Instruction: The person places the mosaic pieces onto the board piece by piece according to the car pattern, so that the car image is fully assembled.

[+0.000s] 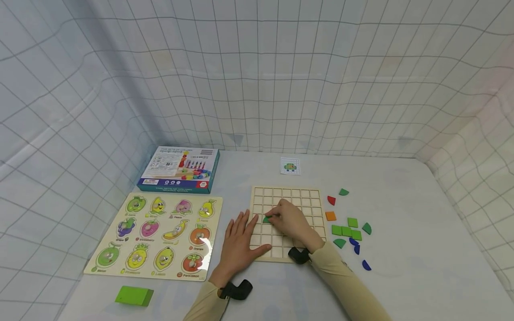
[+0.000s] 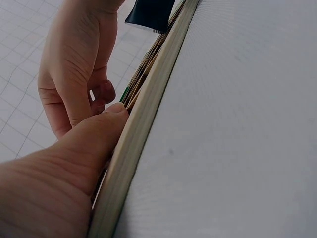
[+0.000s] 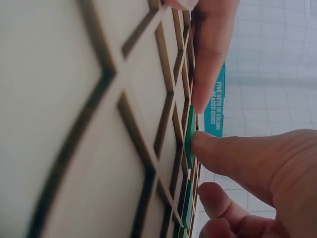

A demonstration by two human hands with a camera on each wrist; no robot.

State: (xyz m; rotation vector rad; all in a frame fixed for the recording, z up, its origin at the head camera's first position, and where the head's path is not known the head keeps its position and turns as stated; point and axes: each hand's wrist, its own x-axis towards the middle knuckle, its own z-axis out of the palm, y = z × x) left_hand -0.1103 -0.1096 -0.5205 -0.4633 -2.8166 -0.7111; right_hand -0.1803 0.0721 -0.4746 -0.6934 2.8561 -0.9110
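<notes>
A square wooden grid board (image 1: pixel 307 193) lies on the table in front of me. My left hand (image 1: pixel 239 243) rests with spread fingers along its left side, the thumb over the front edge. My right hand (image 1: pixel 288 219) reaches over the board and holds a small green tile (image 1: pixel 266 220) with its fingertips at a cell left of the middle. In the right wrist view one digit touches this tile (image 3: pixel 189 139), and a left-hand finger (image 3: pixel 207 84) comes close to its end. More green shows in nearby cells (image 3: pixel 186 204), hidden by my hand in the head view.
Loose tiles lie right of the board: green squares (image 1: pixel 346 231), an orange square (image 1: pixel 330 216), a red quarter-circle (image 1: pixel 331 200), green quarter-circles (image 1: pixel 367 228) and blue pieces (image 1: pixel 366 265). A pattern card (image 1: pixel 290 166) lies behind. Leftward are a fruit puzzle (image 1: pixel 160 240), a box (image 1: pixel 178 169) and a green block (image 1: pixel 134 296).
</notes>
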